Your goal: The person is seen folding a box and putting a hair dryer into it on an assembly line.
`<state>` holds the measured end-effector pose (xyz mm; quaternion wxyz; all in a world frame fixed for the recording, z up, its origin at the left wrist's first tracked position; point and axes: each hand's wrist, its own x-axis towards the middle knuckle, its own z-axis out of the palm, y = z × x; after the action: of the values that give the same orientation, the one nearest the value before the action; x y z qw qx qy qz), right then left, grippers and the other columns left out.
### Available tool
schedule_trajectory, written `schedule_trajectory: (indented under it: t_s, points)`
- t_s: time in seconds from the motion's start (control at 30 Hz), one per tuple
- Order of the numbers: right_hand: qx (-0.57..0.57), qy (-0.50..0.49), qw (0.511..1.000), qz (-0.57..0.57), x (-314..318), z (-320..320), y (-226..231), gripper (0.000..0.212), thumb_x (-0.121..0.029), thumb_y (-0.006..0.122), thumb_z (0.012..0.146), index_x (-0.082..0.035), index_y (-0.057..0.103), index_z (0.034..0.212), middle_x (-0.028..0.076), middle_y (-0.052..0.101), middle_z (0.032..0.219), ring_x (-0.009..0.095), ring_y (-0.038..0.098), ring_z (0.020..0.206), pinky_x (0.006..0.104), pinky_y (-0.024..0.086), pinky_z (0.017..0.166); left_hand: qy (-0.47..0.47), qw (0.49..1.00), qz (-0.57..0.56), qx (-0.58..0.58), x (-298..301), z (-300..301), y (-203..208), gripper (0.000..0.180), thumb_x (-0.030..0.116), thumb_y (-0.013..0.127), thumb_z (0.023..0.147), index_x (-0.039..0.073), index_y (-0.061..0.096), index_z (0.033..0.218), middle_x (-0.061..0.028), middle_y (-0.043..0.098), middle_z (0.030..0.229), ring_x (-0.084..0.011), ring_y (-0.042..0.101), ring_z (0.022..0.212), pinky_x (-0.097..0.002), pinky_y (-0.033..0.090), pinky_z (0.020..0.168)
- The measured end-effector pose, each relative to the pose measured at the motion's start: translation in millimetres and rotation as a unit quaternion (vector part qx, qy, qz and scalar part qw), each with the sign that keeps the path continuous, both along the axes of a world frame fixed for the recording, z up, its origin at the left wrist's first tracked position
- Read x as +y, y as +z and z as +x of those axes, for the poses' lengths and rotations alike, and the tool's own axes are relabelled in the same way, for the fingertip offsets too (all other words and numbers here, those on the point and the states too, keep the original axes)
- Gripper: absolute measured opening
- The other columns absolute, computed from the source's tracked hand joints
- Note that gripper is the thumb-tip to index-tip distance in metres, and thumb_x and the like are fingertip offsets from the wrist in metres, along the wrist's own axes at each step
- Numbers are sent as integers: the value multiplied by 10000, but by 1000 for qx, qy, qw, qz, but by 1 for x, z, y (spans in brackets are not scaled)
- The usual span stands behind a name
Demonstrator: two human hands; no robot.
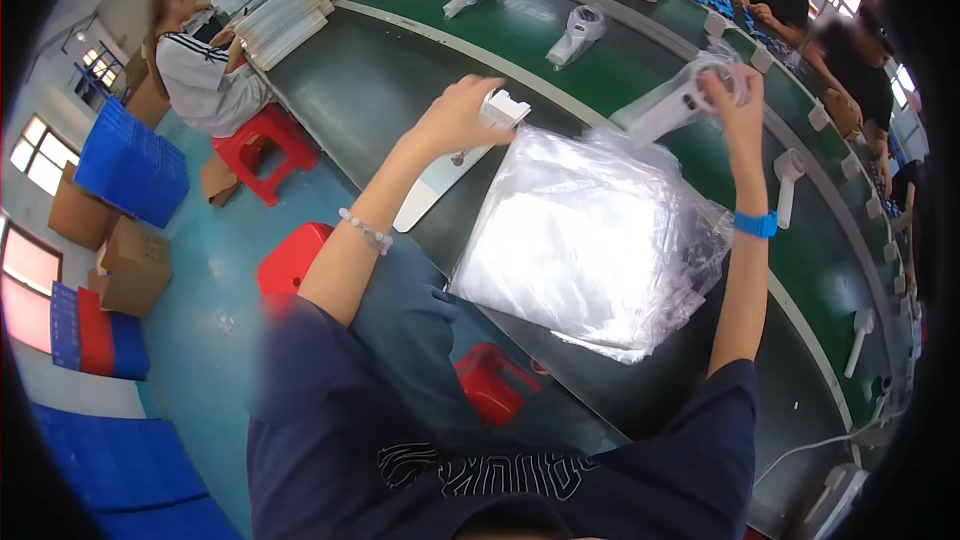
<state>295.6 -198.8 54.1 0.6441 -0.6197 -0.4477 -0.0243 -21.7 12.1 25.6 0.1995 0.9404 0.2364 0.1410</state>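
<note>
My right hand [738, 105], raised over the far side of the bench, grips a white handheld fan [665, 115] by its round head. A clear, wrinkled plastic bag surrounds the fan. Below and to its left lies a thick stack of clear plastic bags [570, 240], bright with glare. At the stack's far left corner, my left hand [455, 120] is closed with thumb and fingers around a white notched piece [507, 110]; the fingertips are slightly blurred. Under that hand extends a flat white plate [430, 190]; whether it joins the notched piece is hidden.
Bagged fans [578, 37] lie on a green conveyor [640, 50] beyond the bench [350, 60]. A bare white fan [789, 180] is at the right. A seated person [205, 70] works at far left; others sit across. Red stools [265, 150] and blue crates [130, 165] stand left.
</note>
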Motion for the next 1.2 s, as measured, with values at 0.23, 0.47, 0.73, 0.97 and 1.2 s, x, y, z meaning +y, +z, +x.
schedule_trajectory:
  t_s: [0.23,0.47,0.73,0.97,1.2]
  points:
    - [184,-107,976,-53,10,150,-84,561,-476,700,807,-9,631,1109,66,655,1017,118,619,822,246,490,635,182,962,63,195,18,-12,-32,1234,633,794,511,71,260,1472,-284,414,1375,-442,453,1243,-527,370,1021]
    - [96,-156,950,-251,18,200,-123,623,-504,619,831,-14,604,1215,141,630,1178,267,608,1037,334,426,931,194,961,93,174,19,-19,-36,1280,645,799,470,77,249,1476,-233,439,1364,-414,460,1218,-536,363,971]
    - [-23,-111,979,-172,1,121,-28,525,-443,585,897,-18,576,1206,117,620,1164,239,588,1091,311,431,923,159,980,118,26,-9,-17,-4,1187,545,820,469,48,329,1429,-215,521,1258,-381,493,1172,-500,371,958]
    - [-34,173,972,-154,-19,-12,49,414,-400,594,912,-127,576,1223,46,595,1174,157,560,1105,272,415,923,-10,956,155,-250,-67,3,45,1088,343,861,473,37,367,1393,-203,521,1245,-345,515,1144,-393,441,939]
    - [-69,62,805,-586,-5,-12,15,355,-178,670,808,-90,587,1142,99,620,981,175,601,880,309,483,780,21,941,85,-328,-70,-5,48,523,130,785,683,23,606,1163,-137,673,941,-240,649,767,-301,517,714]
